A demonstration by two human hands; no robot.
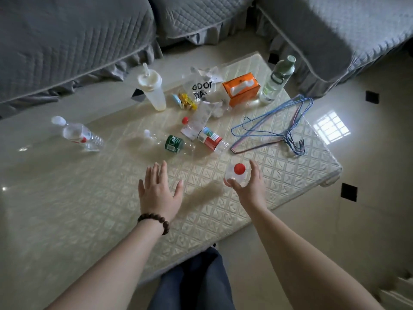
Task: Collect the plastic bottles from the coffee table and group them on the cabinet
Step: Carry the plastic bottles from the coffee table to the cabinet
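Legs [196, 285] btm | L hand [157, 190] spread over table [89, 209] | R hand [248, 186] gripping red-cap bottle [237, 173]

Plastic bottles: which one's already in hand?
The red-capped clear bottle, gripped by the right hand. The green-label bottle and red-label bottle lie untouched.

Red-capped bottle [237, 175] in right hand [248, 186], left hand [157, 191] spread
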